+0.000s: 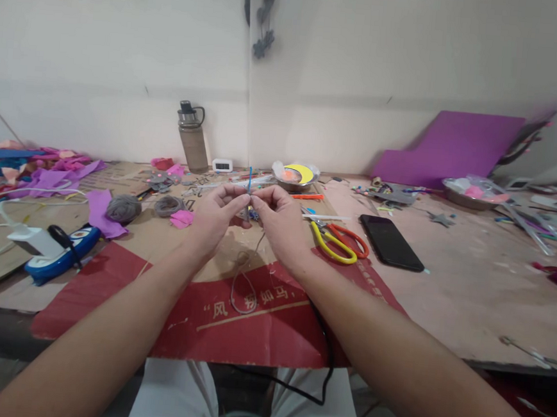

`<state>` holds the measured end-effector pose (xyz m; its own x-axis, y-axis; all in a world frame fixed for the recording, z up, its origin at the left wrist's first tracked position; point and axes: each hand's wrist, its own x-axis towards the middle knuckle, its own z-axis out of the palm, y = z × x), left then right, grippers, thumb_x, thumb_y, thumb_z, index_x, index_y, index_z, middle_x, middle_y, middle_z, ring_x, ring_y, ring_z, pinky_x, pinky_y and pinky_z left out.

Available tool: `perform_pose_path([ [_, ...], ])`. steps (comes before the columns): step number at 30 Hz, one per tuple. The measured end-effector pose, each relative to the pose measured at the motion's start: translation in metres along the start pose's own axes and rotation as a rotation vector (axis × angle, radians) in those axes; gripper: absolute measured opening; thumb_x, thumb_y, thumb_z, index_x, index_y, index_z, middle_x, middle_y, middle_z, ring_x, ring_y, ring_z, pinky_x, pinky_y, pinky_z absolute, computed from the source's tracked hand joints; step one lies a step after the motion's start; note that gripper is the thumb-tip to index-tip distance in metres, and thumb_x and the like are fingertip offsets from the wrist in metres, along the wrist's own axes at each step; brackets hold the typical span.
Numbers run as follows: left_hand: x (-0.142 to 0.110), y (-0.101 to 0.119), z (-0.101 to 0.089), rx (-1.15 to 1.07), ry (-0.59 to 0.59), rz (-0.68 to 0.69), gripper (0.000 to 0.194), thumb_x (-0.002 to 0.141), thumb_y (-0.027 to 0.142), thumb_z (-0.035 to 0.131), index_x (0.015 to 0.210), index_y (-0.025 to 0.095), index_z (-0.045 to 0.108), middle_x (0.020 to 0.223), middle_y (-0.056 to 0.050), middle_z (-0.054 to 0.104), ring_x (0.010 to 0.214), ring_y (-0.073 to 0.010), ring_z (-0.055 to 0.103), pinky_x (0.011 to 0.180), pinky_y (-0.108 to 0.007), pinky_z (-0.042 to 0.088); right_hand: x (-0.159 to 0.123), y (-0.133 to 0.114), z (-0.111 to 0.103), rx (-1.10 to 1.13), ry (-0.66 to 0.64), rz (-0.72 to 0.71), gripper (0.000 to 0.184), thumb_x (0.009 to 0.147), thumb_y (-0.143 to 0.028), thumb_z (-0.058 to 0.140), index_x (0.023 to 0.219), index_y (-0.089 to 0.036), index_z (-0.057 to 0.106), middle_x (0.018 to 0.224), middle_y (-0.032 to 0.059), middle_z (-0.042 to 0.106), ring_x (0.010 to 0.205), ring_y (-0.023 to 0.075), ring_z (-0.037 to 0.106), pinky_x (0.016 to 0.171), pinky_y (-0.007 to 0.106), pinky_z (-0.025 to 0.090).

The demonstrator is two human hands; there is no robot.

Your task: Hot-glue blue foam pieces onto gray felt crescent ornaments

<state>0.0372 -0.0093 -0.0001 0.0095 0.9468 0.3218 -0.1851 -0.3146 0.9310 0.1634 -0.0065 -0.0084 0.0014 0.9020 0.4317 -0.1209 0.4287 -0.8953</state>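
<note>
My left hand (217, 215) and my right hand (275, 218) meet above the middle of the table, thumbs and fingertips pinched together. Between them a thin blue stem (250, 175) stands upright, its tip above my fingers. Both hands grip it near its lower part, which my fingers mostly hide. Grey yarn (237, 292) hangs from my fingertips and lies in a loop on the red and brown cardboard (192, 320). Yellow-and-orange-handled scissors (336, 242) lie just right of my right hand. A grey yarn ball (124, 208) and a smaller grey yarn bundle (169, 206) sit to the left.
A black phone (391, 242) lies right of the scissors. Behind stand a water bottle (192, 139), a small white clock (223, 165) and a bowl (296, 185) with a yellow crescent. A blue power strip (62, 256) with cables lies left. Purple board (449, 151) leans on the wall.
</note>
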Motion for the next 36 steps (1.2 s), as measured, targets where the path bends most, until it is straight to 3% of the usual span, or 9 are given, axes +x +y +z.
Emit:
perform_pose_path([
  [7, -0.001, 0.000, 0.001, -0.090, -0.028, -0.047, 0.023, 0.069, 0.028, 0.075, 0.083, 0.015, 0.064, 0.075, -0.002, 0.064, 0.062, -0.0118, 0.060, 0.053, -0.024, 0.055, -0.003, -0.007, 0.000, -0.135, 0.018, -0.047, 0.006, 0.081, -0.024, 0.060, 0.077, -0.020, 0.059, 0.070, -0.0020, 0.058, 0.064, 0.0104, 0.048, 0.063, 0.027, 0.040],
  [18, -0.003, -0.001, 0.001, -0.086, -0.020, -0.009, 0.021, 0.070, 0.032, 0.076, 0.077, 0.015, 0.066, 0.075, -0.003, 0.067, 0.066, -0.0139, 0.064, 0.062, -0.030, 0.059, -0.004, -0.009, -0.001, -0.106, 0.008, -0.044, 0.009, 0.081, -0.025, 0.061, 0.077, -0.018, 0.058, 0.070, -0.0021, 0.057, 0.064, 0.0104, 0.048, 0.061, 0.026, 0.042],
  [27, -0.003, -0.001, 0.001, -0.099, 0.014, -0.032, 0.025, 0.069, 0.034, 0.078, 0.075, 0.015, 0.063, 0.070, -0.001, 0.064, 0.066, -0.0150, 0.066, 0.068, -0.035, 0.060, -0.004, -0.006, 0.001, -0.079, -0.019, 0.000, 0.009, 0.081, -0.028, 0.061, 0.079, -0.019, 0.058, 0.072, -0.0011, 0.057, 0.066, 0.0111, 0.050, 0.063, 0.027, 0.044],
  [32, -0.001, -0.002, 0.002, -0.092, 0.045, -0.021, 0.027, 0.067, 0.035, 0.079, 0.070, 0.015, 0.061, 0.067, 0.001, 0.062, 0.063, -0.0115, 0.062, 0.070, -0.034, 0.060, -0.003, -0.003, 0.001, -0.134, -0.016, -0.034, 0.008, 0.080, -0.026, 0.061, 0.077, -0.020, 0.057, 0.068, -0.0022, 0.053, 0.062, 0.0106, 0.046, 0.061, 0.027, 0.042],
  [36, 0.003, -0.005, 0.001, -0.085, 0.103, -0.019, 0.026, 0.065, 0.033, 0.078, 0.068, 0.016, 0.059, 0.066, 0.002, 0.060, 0.061, -0.0112, 0.061, 0.070, -0.034, 0.060, -0.001, 0.000, 0.001, -0.163, -0.055, -0.071, 0.008, 0.083, -0.027, 0.058, 0.079, -0.020, 0.057, 0.075, -0.0006, 0.059, 0.070, 0.0125, 0.052, 0.069, 0.028, 0.043],
])
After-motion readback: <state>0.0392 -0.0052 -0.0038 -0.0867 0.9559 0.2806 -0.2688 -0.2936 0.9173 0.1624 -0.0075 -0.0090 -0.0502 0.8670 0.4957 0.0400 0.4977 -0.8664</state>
